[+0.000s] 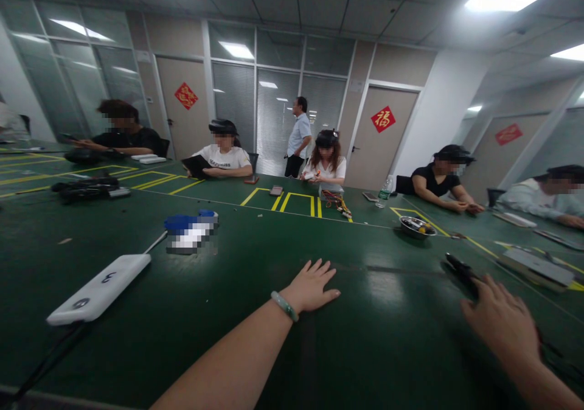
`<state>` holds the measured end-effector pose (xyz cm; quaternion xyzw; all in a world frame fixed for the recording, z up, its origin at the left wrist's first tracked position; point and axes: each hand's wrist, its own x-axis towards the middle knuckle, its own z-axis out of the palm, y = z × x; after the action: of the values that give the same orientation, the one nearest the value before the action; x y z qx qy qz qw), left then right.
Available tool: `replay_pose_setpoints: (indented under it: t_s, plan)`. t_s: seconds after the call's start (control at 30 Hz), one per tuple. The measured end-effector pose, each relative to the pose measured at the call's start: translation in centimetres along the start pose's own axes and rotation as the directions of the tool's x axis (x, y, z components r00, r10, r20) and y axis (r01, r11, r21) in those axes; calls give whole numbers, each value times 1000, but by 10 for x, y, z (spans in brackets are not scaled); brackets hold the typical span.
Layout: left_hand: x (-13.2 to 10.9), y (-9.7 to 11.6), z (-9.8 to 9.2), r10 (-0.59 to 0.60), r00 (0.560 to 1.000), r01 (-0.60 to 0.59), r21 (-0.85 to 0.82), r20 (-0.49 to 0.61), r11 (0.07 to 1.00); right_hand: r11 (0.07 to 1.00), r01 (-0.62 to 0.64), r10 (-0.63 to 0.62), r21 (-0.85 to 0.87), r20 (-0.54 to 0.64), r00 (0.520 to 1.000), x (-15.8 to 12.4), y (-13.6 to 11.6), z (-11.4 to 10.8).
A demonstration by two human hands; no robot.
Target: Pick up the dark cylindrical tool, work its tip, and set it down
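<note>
My left hand (312, 285) lies palm down on the green tabletop (219, 312), with its fingers spread and nothing in them. A pale green bangle (283, 306) circles that wrist. At the right, my right hand (502, 322) is on the near end of a dark elongated object (460, 271), the fingers closed over it. Blur hides its exact kind and part of the grip. The far end of this object points away from me, toward the table's middle.
A white power bank (100, 288) with a cable lies at left, near a blue-and-white item (191, 230). Further off are a metal bowl (417, 227) with small parts, a water bottle (385, 191), bundled wires (335, 200) and black gear (89, 188). Several people sit around; one stands.
</note>
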<state>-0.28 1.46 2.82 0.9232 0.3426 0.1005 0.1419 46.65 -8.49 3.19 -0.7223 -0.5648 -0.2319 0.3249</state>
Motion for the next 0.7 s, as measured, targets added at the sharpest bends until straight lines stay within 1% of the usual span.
replay_pose_setpoints:
  t_s: [0.03, 0.07, 0.1, 0.17, 0.2, 0.27, 0.3, 0.33, 0.4, 0.43, 0.47, 0.6, 0.7]
  plan:
    - [0, 0, 0, 1, 1000, -1, 2, -1, 1000, 994, 102, -101, -43, 22, 995, 7, -34, 6]
    - [1, 0, 1, 2, 1000, -2, 6, -5, 1000, 981, 187, -185, -42, 53, 981, 13, -70, 12]
    - [1, 0, 2, 2, 1000, -2, 13, -12, 1000, 968, 251, -249, -11, 80, 965, 18, -107, 16]
    - [1, -1, 4, 4, 999, -3, 34, -33, 999, 935, 334, -347, 118, 110, 931, 19, -180, 23]
    - [1, -2, 6, 5, 999, -3, 47, -48, 999, 910, 361, -390, 203, 126, 912, 15, -214, 26]
    - [2, -3, 11, 11, 997, -5, 81, -75, 997, 843, 360, -451, 399, 162, 878, 1, -274, 33]
    - [3, -4, 13, 11, 997, -3, 103, -79, 995, 794, 360, -502, 490, 195, 842, -9, -297, 37]
    - [4, -5, 16, 8, 997, 2, 126, -78, 992, 744, 357, -559, 565, 235, 795, -19, -316, 41]
    - [9, -6, 23, -10, 998, 20, 161, -62, 987, 673, 339, -652, 657, 311, 692, -36, -340, 49]
    - [12, -6, 26, -25, 998, 34, 166, -55, 986, 657, 326, -677, 679, 343, 651, -41, -345, 52]
    - [15, -6, 28, -40, 998, 48, 165, -50, 985, 650, 310, -688, 693, 364, 628, -44, -347, 54]
    - [25, -4, 36, -82, 996, 87, 144, -42, 986, 622, 243, -708, 745, 401, 581, -41, -336, 53]
    - [24, -4, 37, -47, 999, 50, 140, -28, 989, 611, 204, -720, 765, 430, 545, -35, -328, 49]
